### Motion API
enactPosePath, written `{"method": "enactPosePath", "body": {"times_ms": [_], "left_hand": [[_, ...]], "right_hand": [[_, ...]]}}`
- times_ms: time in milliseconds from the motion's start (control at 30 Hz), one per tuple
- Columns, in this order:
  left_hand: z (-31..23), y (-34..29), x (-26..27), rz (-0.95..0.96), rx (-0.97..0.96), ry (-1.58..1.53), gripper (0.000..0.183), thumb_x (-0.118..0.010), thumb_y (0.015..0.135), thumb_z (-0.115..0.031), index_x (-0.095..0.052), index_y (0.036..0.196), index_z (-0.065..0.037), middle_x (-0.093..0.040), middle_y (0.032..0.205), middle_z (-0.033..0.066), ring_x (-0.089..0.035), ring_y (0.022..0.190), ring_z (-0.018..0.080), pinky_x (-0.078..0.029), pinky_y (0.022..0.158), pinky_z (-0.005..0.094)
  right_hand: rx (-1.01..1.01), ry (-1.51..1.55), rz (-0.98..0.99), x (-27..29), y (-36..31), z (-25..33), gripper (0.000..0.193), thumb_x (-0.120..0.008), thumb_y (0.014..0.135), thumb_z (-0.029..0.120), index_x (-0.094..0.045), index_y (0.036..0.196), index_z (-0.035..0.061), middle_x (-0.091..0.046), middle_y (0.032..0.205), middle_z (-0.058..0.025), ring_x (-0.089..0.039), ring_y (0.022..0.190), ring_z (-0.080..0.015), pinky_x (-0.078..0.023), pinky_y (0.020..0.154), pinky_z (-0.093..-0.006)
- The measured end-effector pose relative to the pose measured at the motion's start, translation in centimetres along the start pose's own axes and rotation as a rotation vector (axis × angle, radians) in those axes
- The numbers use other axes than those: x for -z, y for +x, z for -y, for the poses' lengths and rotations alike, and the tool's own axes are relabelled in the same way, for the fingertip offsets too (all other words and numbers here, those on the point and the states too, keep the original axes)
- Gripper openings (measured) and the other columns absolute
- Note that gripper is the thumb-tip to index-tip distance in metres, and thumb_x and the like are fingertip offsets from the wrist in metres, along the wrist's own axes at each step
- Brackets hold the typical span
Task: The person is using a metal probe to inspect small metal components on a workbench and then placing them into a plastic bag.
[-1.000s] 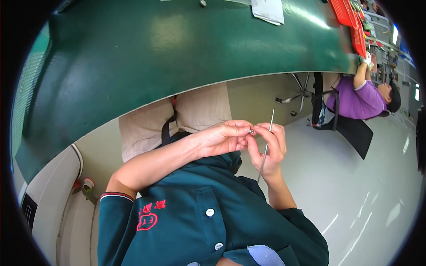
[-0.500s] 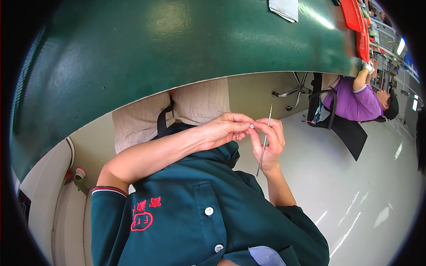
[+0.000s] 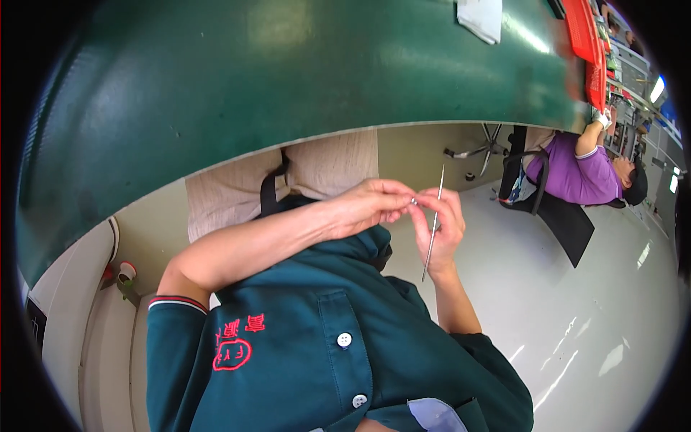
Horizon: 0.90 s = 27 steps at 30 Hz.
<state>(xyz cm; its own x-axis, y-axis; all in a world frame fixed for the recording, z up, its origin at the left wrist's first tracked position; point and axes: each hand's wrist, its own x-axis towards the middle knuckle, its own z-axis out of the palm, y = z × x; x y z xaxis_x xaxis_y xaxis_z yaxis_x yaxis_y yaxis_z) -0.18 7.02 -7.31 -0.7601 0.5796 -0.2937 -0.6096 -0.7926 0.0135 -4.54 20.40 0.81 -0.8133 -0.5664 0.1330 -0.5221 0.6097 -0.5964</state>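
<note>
Workroom with a pale, shiny floor (image 3: 547,338) spreading out toward 4 o'clock. Green tabletop (image 3: 273,79) fills the view from 10 round to 2 o'clock, its near edge bowed by the lens. White folded sheet (image 3: 480,19) on it at 1 o'clock; red baskets (image 3: 580,32) at 2. Near 3 o'clock, a co-worker in a purple shirt (image 3: 576,173) sits on a black chair (image 3: 565,227), a white glove (image 3: 603,117) by the tabletop edge.

Wearer's beige trousers (image 3: 331,162) show below that edge; dark green shirt (image 3: 281,381) fills 6 o'clock. Both hands work over the lap, clear of the tabletop.

Small metal piece (image 3: 414,202): a little off centre toward 3 o'clock, where the fingertips of the two hands meet. Left grip (image 3: 363,207) comes in from 9 o'clock, thumb and forefinger pinching the piece. Right grip (image 3: 448,229) sits at its 4 o'clock, fingers curled, grasping a thin metal rod (image 3: 433,225); rod's slim tip points just past 12, lower end just past 6. Piece mostly hidden by fingers; its exact shape cannot be told.
</note>
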Motion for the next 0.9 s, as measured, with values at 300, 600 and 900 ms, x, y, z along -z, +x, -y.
{"method": "enactPosePath", "body": {"times_ms": [300,600,900], "left_hand": [[-6.0,-10.4,-6.6,-0.089,-0.531,0.934,0.012,-0.060,0.086,-0.011,-0.059,0.091,-0.001,-0.057,0.073,0.0012,-0.051,0.068,0.0058,-0.042,0.062,0.0228],[-16.3,-27.5,-11.0,-1.602,-1.659,1.986,0.011,-0.059,0.082,0.004,-0.060,0.093,0.003,-0.059,0.081,0.0049,-0.051,0.068,0.0094,-0.042,0.064,0.0217],[-22.8,-33.6,-8.7,-2.086,-1.052,2.140,0.017,-0.054,0.085,-0.010,-0.059,0.100,-0.004,-0.061,0.093,0.0070,-0.057,0.076,0.0194,-0.045,0.072,0.0298]], "right_hand": [[0.410,0.146,-0.081,2.0,5.8,2.9,0.025,-0.043,0.094,0.019,-0.056,0.096,-0.0031,-0.063,0.080,-0.0159,-0.064,0.068,-0.0263,-0.051,0.059,-0.0344],[0.544,-0.100,-0.194,-0.2,18.3,6.5,0.017,-0.071,0.066,0.001,-0.060,0.078,0.0042,-0.052,0.070,-0.0078,-0.053,0.064,-0.0242,-0.043,0.055,-0.0338],[0.533,-0.173,-0.129,-4.5,21.2,7.9,0.014,-0.069,0.068,0.005,-0.064,0.081,0.0039,-0.053,0.074,-0.0092,-0.055,0.071,-0.0247,-0.045,0.061,-0.0348]]}}
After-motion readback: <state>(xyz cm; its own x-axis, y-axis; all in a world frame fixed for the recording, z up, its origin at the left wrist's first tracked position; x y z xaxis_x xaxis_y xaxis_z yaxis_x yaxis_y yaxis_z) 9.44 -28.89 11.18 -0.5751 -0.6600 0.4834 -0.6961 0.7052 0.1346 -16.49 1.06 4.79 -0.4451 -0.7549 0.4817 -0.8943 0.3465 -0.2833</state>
